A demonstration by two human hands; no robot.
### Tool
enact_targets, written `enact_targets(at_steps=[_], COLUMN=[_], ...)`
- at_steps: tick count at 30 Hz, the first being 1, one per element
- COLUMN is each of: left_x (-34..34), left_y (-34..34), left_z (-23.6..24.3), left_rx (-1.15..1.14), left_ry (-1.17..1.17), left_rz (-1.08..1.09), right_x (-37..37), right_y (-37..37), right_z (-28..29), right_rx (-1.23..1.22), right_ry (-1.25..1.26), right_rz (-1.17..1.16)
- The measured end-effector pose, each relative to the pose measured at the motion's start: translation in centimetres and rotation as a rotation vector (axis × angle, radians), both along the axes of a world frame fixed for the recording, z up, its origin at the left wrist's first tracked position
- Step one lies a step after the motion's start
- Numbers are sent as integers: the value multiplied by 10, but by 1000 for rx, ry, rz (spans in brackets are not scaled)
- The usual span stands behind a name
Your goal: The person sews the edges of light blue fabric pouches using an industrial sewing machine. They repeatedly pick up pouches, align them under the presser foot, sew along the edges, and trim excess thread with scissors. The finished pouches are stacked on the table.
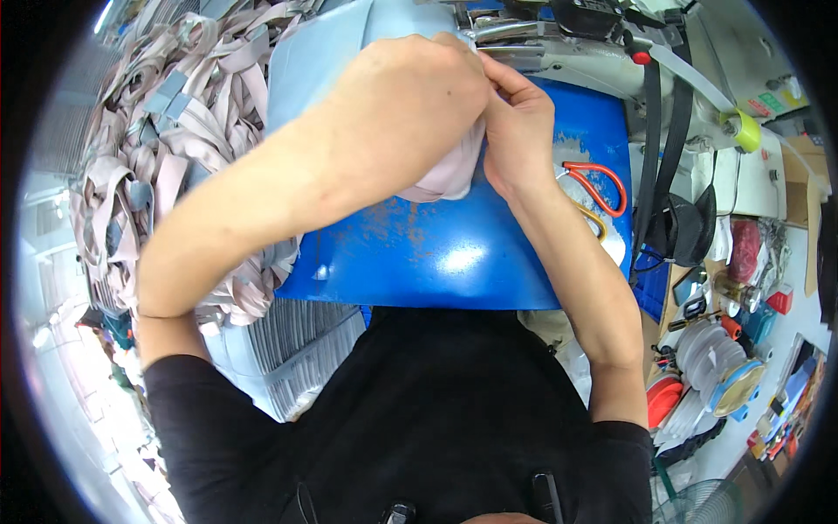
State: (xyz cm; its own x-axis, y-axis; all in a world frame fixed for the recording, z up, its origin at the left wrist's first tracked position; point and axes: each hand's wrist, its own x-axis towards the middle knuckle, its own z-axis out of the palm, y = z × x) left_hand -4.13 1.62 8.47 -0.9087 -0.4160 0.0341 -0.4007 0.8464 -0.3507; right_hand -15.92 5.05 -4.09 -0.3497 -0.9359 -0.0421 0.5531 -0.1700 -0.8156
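My left hand (pixel 436 74) reaches to the top middle with bent wrist; its fingertips are hidden. Beside it, my right hand (pixel 519 113) has curled fingers closed at the edge of a pale pink fabric piece (pixel 441 175), which hangs beneath both hands over the worn blue work surface (pixel 454 253). Metal machine parts (pixel 511 31) are just beyond the fingers. A light blue sheet (pixel 305 79) lies left of my hands. Red-handled scissors (pixel 611 183) and a yellow-handled tool (pixel 595 225) rest right of my right forearm.
A tangled heap of pink straps (pixel 205 96) fills the left, above a bundled grey stack (pixel 288 358). At the right are machine housing (pixel 742 183), black belts (pixel 655 131), white round containers (pixel 707 358), a red dish (pixel 663 402) and assorted small items.
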Motion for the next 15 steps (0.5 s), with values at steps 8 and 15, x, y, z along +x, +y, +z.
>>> enact_targets(at_steps=[8, 15], left_x=[-2, 33], left_y=[2, 53], left_z=[-24, -47], left_rx=[341, 188], left_ry=[437, 476], left_rz=[132, 21], right_x=[-10, -18], right_y=[18, 79], right_z=[-1, 1], right_rx=[100, 128], right_ry=[301, 635], right_rz=[13, -1])
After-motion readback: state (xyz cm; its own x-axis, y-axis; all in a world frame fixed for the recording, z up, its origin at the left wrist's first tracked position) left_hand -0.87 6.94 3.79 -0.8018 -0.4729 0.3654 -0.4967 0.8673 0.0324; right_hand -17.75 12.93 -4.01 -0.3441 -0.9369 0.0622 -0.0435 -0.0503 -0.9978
